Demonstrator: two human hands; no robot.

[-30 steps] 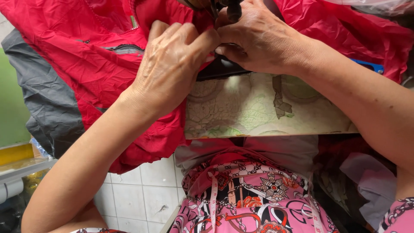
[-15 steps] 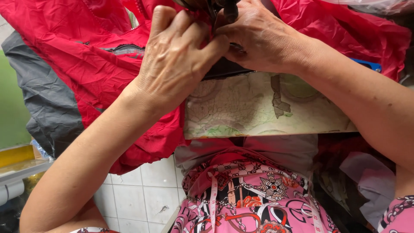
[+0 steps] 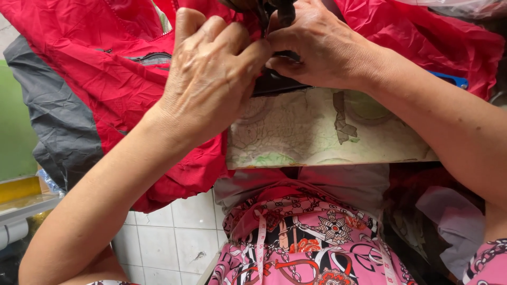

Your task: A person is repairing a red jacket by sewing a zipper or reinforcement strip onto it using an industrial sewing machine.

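**Both hands pinch red fabric at the sewing machine**

A red jacket (image 3: 105,79) with grey panels spreads across the upper part of the view and hangs off the left edge of the worktop (image 3: 317,132), down towards the white tiled floor (image 3: 163,232). The worktop is worn, its pale patterned covering cracked and peeling, and only its near strip lies bare. To the far left, a green wall meets a yellow and grey ledge (image 3: 21,198) low down.

The person's pink patterned garment fills the lower middle, with a measuring tape (image 3: 260,237) hanging down over it.

The left hand (image 3: 211,79) lies over the red fabric, fingers bent together and pressing on the cloth at the top centre. The right hand (image 3: 317,50) meets it there, fingers closed on the same fold just beside the dark metal part of the sewing machine (image 3: 280,10). The two hands touch at the fingertips.
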